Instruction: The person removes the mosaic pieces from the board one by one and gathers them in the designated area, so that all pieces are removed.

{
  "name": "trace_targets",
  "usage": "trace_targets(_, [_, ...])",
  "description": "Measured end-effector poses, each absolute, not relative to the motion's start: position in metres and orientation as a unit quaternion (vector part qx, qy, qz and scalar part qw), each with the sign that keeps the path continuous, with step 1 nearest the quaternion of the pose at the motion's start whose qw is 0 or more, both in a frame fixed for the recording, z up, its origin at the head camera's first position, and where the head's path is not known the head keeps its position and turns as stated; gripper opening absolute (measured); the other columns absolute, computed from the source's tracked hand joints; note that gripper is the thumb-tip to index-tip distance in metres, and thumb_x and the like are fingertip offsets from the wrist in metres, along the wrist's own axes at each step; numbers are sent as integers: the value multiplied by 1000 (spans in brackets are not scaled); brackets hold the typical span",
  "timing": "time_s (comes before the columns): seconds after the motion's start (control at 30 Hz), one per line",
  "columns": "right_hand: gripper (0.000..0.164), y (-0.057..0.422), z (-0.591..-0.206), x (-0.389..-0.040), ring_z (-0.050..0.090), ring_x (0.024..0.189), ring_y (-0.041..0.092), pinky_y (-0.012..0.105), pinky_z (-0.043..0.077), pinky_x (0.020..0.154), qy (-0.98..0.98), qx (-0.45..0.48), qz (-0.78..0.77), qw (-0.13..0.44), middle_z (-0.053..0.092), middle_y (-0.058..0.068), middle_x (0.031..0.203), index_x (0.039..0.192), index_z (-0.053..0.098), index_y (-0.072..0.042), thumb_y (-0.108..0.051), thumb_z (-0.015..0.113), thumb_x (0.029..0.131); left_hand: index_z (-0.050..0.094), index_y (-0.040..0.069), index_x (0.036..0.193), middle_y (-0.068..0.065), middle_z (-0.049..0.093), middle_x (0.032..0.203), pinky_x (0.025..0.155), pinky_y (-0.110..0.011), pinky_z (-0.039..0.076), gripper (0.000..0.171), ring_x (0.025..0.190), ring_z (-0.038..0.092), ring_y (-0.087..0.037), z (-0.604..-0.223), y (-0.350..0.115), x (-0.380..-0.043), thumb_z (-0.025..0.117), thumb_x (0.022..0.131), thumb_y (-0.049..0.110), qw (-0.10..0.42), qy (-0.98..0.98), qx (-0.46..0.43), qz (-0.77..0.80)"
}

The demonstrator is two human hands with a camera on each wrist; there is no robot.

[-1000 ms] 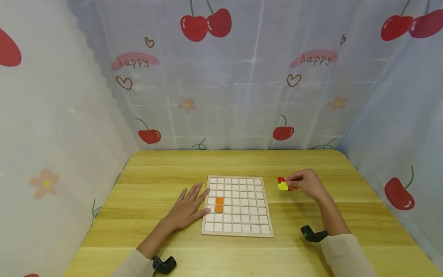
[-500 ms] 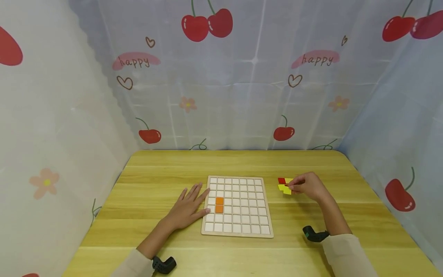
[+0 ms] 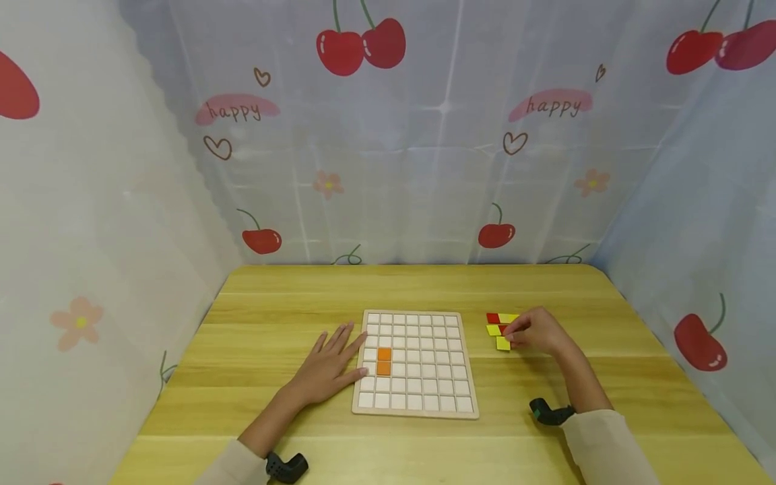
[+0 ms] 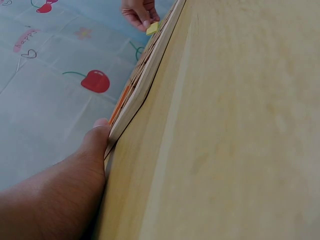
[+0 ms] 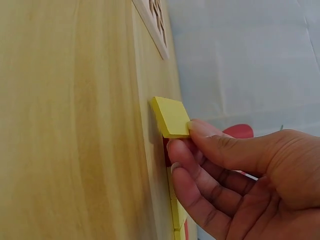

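Note:
My right hand point(image 3: 538, 331) pinches a yellow square tile point(image 5: 171, 117) between thumb and fingertips, in front of a small cluster of tiles. In the right wrist view the tile is tilted, one edge toward the wooden table. A red tile point(image 3: 493, 318) and several yellow ones point(image 3: 494, 331) lie in this cluster, partly hidden by the fingers. My left hand point(image 3: 323, 369) rests with fingers spread at the left side of a wooden grid board point(image 3: 415, 370), thumb and index fingertip on its edge. Two orange tiles point(image 3: 384, 361) sit one above the other in the board's second column.
The board lies mid-table on a yellow wood-grain table point(image 3: 291, 289), with the cluster right of it. A cherry-print curtain point(image 3: 412, 195) stands behind the table and along both sides. A black wrist device point(image 3: 550, 411) is on the right wrist, another point(image 3: 287, 467) on the left.
My right hand has drawn the pinched yellow tile toward the table's front, uncovering more of the red and yellow tiles behind. My left hand has stayed in place.

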State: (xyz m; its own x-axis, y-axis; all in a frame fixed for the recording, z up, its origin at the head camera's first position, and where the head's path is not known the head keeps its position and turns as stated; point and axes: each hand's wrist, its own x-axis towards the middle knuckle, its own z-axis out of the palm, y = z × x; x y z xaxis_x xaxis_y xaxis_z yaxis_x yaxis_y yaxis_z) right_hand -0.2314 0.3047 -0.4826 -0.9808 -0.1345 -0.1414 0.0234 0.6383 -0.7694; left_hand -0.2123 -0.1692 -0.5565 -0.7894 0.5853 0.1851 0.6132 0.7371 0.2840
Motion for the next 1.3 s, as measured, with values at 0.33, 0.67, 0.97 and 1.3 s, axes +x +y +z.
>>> trace_targets(0.33, [9, 303, -491, -232, 70, 73, 22, 35, 61, 68, 900, -28, -424, 97, 72, 13, 87, 97, 74, 11, 6, 70, 91, 25, 19, 163, -18, 16, 168, 119, -64, 8, 74, 154, 15, -36, -559, -169, -211, 44, 104, 59, 51, -927, -327, -176])
trace_targets(0.67, [10, 302, -490, -233, 69, 73, 22, 35, 61, 69, 901, -27, -423, 93, 72, 12, 86, 98, 73, 10, 5, 72, 89, 18, 22, 164, -15, 10, 169, 121, -61, 5, 75, 156, 10, -34, -555, -169, -210, 39, 104, 62, 21, -935, -316, -160])
trace_targets(0.97, [11, 302, -488, -233, 70, 73, 22, 35, 61, 68, 898, -25, -429, 93, 72, 15, 88, 98, 72, 12, 7, 73, 88, 19, 21, 164, -15, 11, 169, 121, -61, 5, 75, 156, 9, -33, -554, -169, -211, 39, 104, 62, 23, -935, -317, -159])
trace_targets(1.3, [13, 302, -491, -234, 65, 74, 19, 33, 59, 67, 902, -26, -422, 89, 71, 15, 90, 97, 72, 10, 6, 76, 86, 19, 21, 164, -15, 10, 169, 121, -61, 5, 76, 156, 8, -32, -554, -169, -212, 38, 104, 62, 18, -936, -315, -157])
